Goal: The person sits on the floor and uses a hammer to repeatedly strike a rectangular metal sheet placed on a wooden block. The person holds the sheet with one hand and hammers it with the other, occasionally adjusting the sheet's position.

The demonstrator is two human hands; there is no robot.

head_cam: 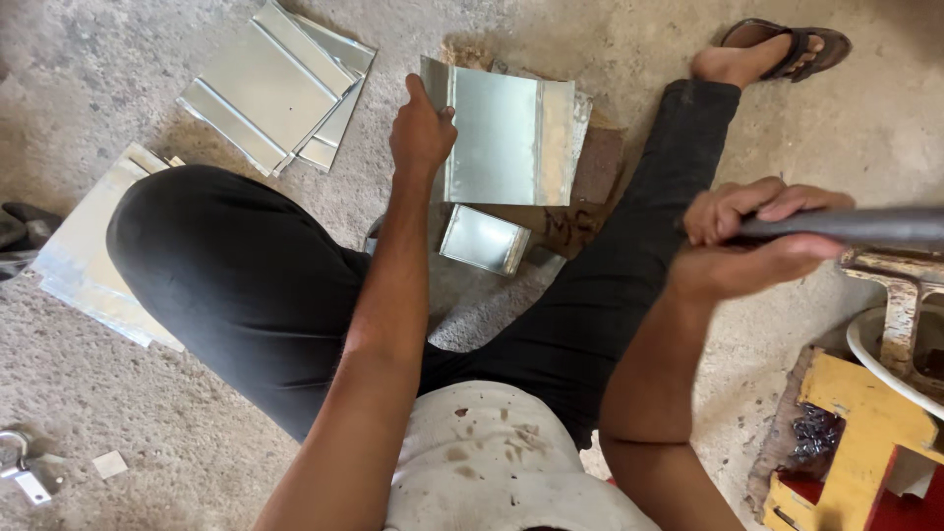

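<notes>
I sit on a concrete floor with my legs in black trousers spread apart. My left hand [421,130] grips the left edge of a shiny folded sheet-metal piece [506,133] held upright between my legs. My right hand [752,236] is closed around a dark grey metal bar [865,226] that runs off the right edge. A smaller bent metal piece [484,239] lies on the floor just below the held sheet.
A stack of folded metal sheets [275,84] lies at top left, and more sheets [84,251] sit under my left knee. A yellow wooden stand with small dark screws [865,423] is at lower right. A padlock [20,467] lies at bottom left.
</notes>
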